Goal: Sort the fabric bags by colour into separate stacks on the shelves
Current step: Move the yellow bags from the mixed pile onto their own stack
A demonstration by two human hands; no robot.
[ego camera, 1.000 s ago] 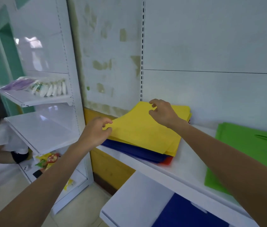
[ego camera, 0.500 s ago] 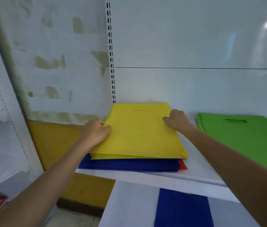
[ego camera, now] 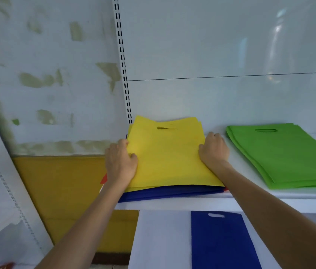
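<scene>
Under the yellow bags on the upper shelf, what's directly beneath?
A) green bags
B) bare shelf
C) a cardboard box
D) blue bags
D: blue bags show below the front edge of the yellow bags; the green bags lie apart to the right.

yellow bags (ego camera: pixel 169 152): matt cloth | shelf (ego camera: pixel 172 202): smooth glossy white

Left hand (ego camera: pixel 121 164), right hand (ego camera: pixel 214 150) — bare; forearms bare too
</scene>
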